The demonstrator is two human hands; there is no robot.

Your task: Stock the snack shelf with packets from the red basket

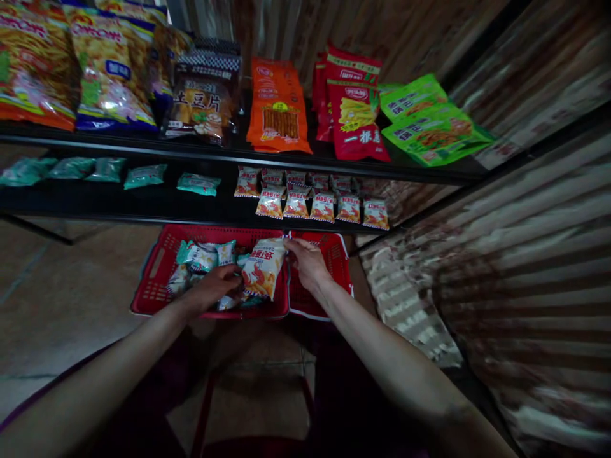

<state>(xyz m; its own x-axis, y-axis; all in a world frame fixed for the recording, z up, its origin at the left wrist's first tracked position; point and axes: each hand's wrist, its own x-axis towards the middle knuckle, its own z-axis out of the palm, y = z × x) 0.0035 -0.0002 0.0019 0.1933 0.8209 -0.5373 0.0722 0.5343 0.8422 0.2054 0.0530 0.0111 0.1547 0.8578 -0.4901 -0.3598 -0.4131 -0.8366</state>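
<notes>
Pinching the upper right corner of the snack bag [261, 270] between thumb and forefinger of the right hand [309, 262]; best kept there, on the flat edge, rather than squeezing the puffed middle and perhaps crushing the contents. Curling the left hand [220, 285] by the bag's left edge, with fingertips partly hidden — cannot tell whether gripping it or only resting alongside; worth using, either way, as a light steadying support rather than a second hard grip.

Holding the bag over the right part of the red basket [151, 286], tilted, with the printed front facing up; wise to lift clear of the basket's right rim before any sideways move, so as not to snag a corner. Mind the loose packets [200, 256] inside the basket, around the left hand; avoid leaning the wrist on them. Just beside the basket, on its right, note a second basket [341, 261]; keep the right forearm high enough to miss it.

Beyond the basket's far rim, find a low shelf [153, 205] with small bags [323, 207] in close rows and, farther left, spaced teal packets [198, 183]; likely easy to knock — keep knuckles low there. Higher, behind the basket, watch the upper shelf [210, 156] with larger bags [279, 95]; leave headroom under its edge.
</notes>
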